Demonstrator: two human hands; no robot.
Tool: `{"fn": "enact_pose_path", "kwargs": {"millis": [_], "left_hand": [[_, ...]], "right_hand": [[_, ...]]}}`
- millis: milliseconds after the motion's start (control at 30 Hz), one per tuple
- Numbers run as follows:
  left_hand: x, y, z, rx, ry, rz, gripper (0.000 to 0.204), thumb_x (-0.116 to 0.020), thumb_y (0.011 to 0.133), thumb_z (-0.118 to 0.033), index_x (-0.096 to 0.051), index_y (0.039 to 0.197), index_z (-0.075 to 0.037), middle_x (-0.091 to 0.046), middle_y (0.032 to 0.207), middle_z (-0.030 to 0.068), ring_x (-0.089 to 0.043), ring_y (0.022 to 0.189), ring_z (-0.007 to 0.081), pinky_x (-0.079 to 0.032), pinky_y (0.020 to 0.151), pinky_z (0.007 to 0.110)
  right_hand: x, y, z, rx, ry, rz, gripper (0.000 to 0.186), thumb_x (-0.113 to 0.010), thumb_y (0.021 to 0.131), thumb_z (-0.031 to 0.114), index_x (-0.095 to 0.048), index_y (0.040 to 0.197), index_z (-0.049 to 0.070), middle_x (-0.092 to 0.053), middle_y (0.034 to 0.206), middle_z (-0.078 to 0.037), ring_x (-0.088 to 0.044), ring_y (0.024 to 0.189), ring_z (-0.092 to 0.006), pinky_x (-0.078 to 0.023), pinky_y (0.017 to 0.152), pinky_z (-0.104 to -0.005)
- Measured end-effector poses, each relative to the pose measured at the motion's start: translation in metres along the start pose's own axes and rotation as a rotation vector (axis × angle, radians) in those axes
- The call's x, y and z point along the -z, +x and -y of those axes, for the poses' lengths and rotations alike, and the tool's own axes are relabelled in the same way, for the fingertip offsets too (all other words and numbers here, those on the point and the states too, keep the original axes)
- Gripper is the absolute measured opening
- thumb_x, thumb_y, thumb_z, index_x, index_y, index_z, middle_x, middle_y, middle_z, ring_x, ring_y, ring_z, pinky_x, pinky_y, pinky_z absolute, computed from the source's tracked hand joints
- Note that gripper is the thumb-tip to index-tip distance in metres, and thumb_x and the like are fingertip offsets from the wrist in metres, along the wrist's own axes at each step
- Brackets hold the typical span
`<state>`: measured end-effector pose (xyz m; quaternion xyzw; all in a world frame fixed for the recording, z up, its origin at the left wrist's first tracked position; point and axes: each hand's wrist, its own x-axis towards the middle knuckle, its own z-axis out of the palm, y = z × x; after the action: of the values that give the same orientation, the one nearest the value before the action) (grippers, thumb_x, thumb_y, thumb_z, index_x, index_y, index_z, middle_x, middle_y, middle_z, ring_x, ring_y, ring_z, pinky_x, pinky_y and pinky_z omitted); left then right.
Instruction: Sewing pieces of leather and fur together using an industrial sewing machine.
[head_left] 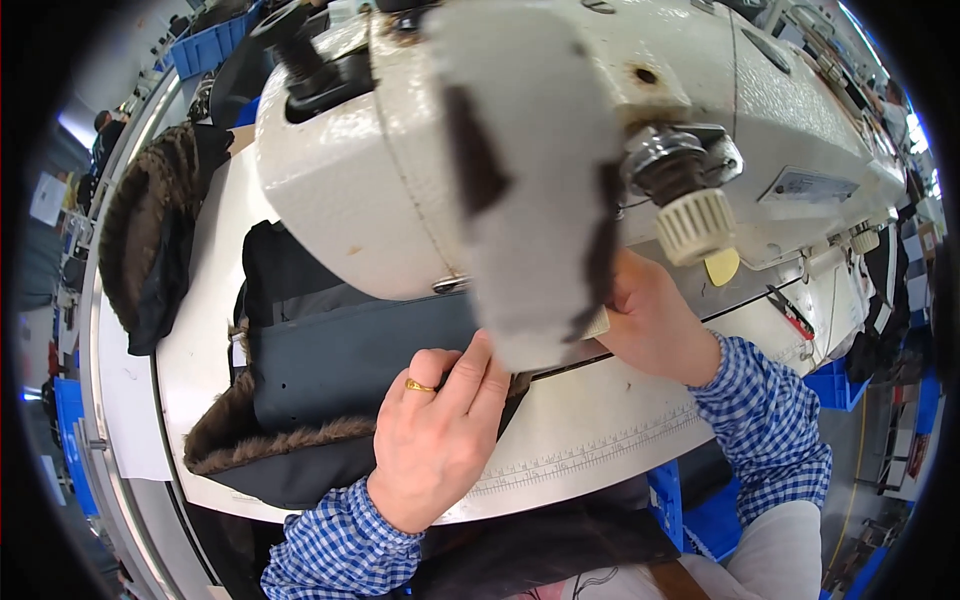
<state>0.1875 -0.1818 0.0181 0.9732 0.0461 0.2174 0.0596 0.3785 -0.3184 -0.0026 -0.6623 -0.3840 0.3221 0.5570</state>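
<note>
A dark, fur-trimmed fabric piece (345, 365) lies on the white sewing machine bed, its right end running under the machine head. My left hand (440, 430), with a gold ring, is closed at the piece's right end, fingers bent and fingertips at its edge near the machine head. To the right, my right hand (655, 320) has its fingers curled in beside the needle area. A blurred grey-white machine part (535, 200) hides those fingertips and the stitching spot. A small cream-coloured edge (598, 325) shows by them; what they grip cannot be made out.
The white sewing machine (330, 190) fills the upper middle, with a ribbed tension knob (695, 225). Another fur-lined dark piece (150, 240) lies at the left. Red-handled snips (795, 315) rest at the right. A ruler scale (580, 450) runs along the table's front edge.
</note>
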Motion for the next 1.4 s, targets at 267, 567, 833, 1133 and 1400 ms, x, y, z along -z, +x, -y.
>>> {"fn": "enact_pose_path", "kwargs": {"millis": [267,567,833,1133,1400], "left_hand": [[0.001,-0.005,0.006,0.041,-0.050,-0.046,0.035,-0.082,0.078,-0.005,-0.074,0.112,-0.006,-0.075,0.109,0.0064,-0.068,0.085,0.0228,-0.056,0.074,0.033],[-0.003,-0.008,0.012,-0.018,-0.019,-0.084,0.042,-0.079,0.074,-0.003,-0.076,0.114,-0.012,-0.076,0.102,0.0039,-0.070,0.080,0.0208,-0.057,0.072,0.031],[0.000,-0.011,0.010,-0.001,0.000,-0.038,0.044,-0.076,0.074,-0.005,-0.076,0.117,-0.014,-0.076,0.106,0.0048,-0.069,0.083,0.0201,-0.056,0.071,0.032],[-0.003,-0.014,0.012,-0.110,0.141,-0.044,0.044,-0.073,0.076,-0.011,-0.073,0.120,-0.011,-0.074,0.114,0.0087,-0.070,0.087,0.0230,-0.057,0.072,0.031],[-0.004,-0.012,0.011,-0.110,0.126,-0.050,0.042,-0.074,0.075,-0.008,-0.074,0.117,-0.011,-0.074,0.112,0.0096,-0.070,0.085,0.0238,-0.057,0.071,0.032]], "right_hand": [[-0.006,0.004,0.021,-0.393,0.480,0.290,0.026,-0.068,0.098,0.009,-0.060,0.122,0.000,-0.068,0.097,-0.003,-0.064,0.078,-0.0082,-0.054,0.068,-0.0227],[-0.020,-0.001,0.022,-0.396,0.407,0.376,0.020,-0.068,0.097,0.006,-0.062,0.115,-0.001,-0.069,0.097,-0.005,-0.066,0.076,-0.0107,-0.055,0.064,-0.0249],[-0.015,0.002,0.029,-0.546,0.546,0.330,0.019,-0.069,0.097,0.007,-0.062,0.110,-0.004,-0.068,0.085,-0.008,-0.065,0.070,-0.0147,-0.053,0.059,-0.0293],[-0.019,-0.001,0.025,-0.531,0.620,0.272,0.029,-0.070,0.093,0.007,-0.058,0.115,-0.007,-0.067,0.091,-0.009,-0.069,0.071,-0.0143,-0.059,0.059,-0.0280],[-0.023,-0.005,0.022,-0.453,0.565,0.281,0.025,-0.068,0.098,0.009,-0.060,0.115,-0.006,-0.068,0.094,-0.010,-0.069,0.074,-0.0145,-0.060,0.064,-0.0269]]}}
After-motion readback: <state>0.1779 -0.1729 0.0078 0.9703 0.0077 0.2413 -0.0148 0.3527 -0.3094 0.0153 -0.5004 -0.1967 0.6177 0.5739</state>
